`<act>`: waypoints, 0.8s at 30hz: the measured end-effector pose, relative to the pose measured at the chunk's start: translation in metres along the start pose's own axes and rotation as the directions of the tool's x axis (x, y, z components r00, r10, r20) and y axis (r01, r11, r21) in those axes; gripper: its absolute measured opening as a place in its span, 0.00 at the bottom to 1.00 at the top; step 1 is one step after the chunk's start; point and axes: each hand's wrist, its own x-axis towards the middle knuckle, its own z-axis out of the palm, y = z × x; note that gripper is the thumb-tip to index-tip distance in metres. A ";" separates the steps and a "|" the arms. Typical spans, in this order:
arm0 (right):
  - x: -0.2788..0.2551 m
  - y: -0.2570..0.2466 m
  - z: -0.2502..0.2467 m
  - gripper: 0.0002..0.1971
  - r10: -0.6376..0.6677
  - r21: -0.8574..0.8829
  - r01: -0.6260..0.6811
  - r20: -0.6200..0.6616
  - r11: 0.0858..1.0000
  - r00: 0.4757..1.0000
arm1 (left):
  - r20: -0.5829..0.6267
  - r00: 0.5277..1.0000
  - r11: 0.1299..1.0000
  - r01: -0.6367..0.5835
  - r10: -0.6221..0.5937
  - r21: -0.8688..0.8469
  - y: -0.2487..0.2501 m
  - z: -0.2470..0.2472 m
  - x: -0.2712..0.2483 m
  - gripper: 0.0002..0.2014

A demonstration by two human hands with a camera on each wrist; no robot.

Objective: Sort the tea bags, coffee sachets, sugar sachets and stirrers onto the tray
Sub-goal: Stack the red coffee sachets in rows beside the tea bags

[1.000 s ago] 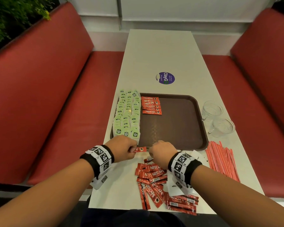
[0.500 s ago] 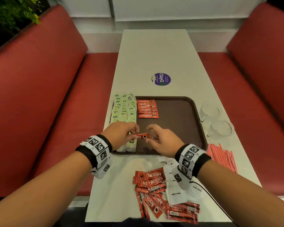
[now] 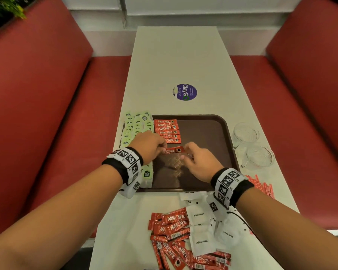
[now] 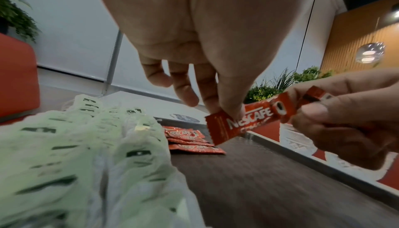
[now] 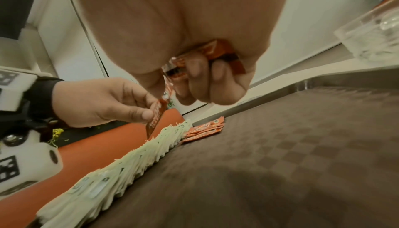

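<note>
Coffee sachet (image 3: 173,150), a slim red foil stick printed with white Nescafé lettering, hangs between my two hands just above the tray: my left hand (image 3: 148,146) pinches its left end between thumb and fingertips, and my right hand (image 3: 200,163) pinches the right end while its curled fingers also clutch more red sachets (image 5: 212,53) against the palm. From the left wrist view the stick is tilted, left end lowest, clear of the tray surface. Directly beyond it lies the overlapping row of red coffee sachets (image 3: 167,130) already set down on the dark brown plastic tray (image 3: 207,137), and along the tray's left edge runs the long shingled row of pale green tea bags (image 3: 134,126), partly under my left wrist. Near me on the white tabletop (image 3: 176,55) sits the loose heap of red coffee sachets (image 3: 176,236) mixed with white paper sugar sachets (image 3: 200,215). Red stirrers (image 3: 261,186) lie right of the tray's near corner, partly hidden by my right arm, and two clear glass cups (image 3: 259,155) stand beside the tray's right rim.
</note>
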 end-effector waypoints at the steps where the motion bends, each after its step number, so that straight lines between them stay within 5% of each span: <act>1: 0.001 0.004 -0.001 0.09 0.044 -0.007 -0.044 0.013 0.999 0.999 | 0.027 0.999 0.999 0.033 -0.034 0.043 0.001 0.001 0.008 0.05; 4: 0.004 0.014 -0.004 0.02 0.107 -0.056 -0.105 0.041 0.993 0.993 | 0.160 0.980 0.979 0.088 -0.117 0.182 0.005 0.006 0.030 0.04; 9: 0.008 0.023 -0.006 0.16 0.125 -0.099 -0.119 0.059 0.988 0.990 | 0.303 0.935 0.954 0.097 -0.186 0.284 0.011 0.017 0.056 0.03; 24: 0.006 0.019 -0.012 0.17 0.104 0.063 -0.112 0.112 0.992 0.988 | 0.280 0.931 0.932 0.131 -0.233 0.338 0.006 0.021 0.074 0.06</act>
